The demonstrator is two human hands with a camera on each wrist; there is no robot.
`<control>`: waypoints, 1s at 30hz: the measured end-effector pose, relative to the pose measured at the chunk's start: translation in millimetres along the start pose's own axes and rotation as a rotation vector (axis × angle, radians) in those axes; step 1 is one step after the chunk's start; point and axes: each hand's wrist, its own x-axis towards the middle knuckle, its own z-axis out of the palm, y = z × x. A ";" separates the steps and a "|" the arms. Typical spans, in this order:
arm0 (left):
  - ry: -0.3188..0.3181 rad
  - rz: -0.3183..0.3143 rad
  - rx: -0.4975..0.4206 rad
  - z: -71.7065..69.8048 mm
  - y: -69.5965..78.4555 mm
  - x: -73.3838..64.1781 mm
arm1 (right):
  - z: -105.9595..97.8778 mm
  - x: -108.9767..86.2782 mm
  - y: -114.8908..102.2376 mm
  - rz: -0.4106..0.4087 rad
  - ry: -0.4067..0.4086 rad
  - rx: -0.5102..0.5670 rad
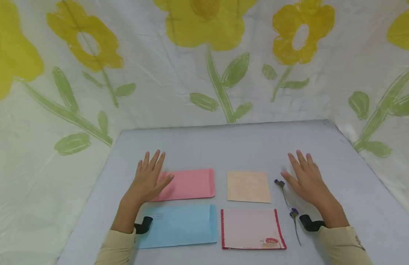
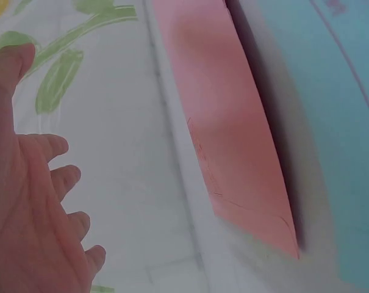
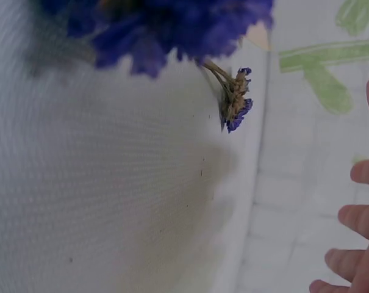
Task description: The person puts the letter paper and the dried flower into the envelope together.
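Observation:
My left hand (image 1: 145, 184), fingers spread, overlaps the left end of a pink envelope (image 1: 189, 184) in the head view and holds nothing. Below it lies a light blue envelope (image 1: 181, 225), partly covered by my left wrist. On the other side my right hand (image 1: 307, 182) is also spread and empty, just right of two small dried purple flowers on thin stems, an upper flower (image 1: 280, 183) and a lower flower (image 1: 294, 212). In the right wrist view one purple flower (image 3: 172, 30) looms close to the camera, with another flower (image 3: 236, 101) behind it.
Between the hands lie a square beige card (image 1: 248, 187) and, nearer, a pale pink sheet with red edges (image 1: 252, 228). All rest on a light grey table (image 1: 204, 145). A white curtain with painted yellow flowers (image 1: 148, 99) hangs behind and at both sides.

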 end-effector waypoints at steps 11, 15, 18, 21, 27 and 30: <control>-0.113 0.041 -0.066 4.0 2.0 9.5 | -2.3 6.9 -5.5 -0.050 -0.164 0.043; -0.177 0.093 -0.066 9.3 3.2 17.7 | -2.6 14.7 -12.0 -0.076 -0.244 0.063; -0.233 0.102 -0.064 11.5 4.8 23.4 | 1.3 24.6 -21.3 -0.071 -0.280 0.055; -0.297 0.084 -0.058 14.2 9.3 30.9 | 7.8 34.4 -30.0 -0.049 -0.312 0.033; -0.374 0.091 -0.060 17.2 16.6 36.4 | 27.6 45.4 -47.1 -0.102 -0.304 -0.113; -0.368 0.111 -0.055 18.3 16.3 34.5 | 35.3 46.6 -54.8 -0.185 -0.231 -0.168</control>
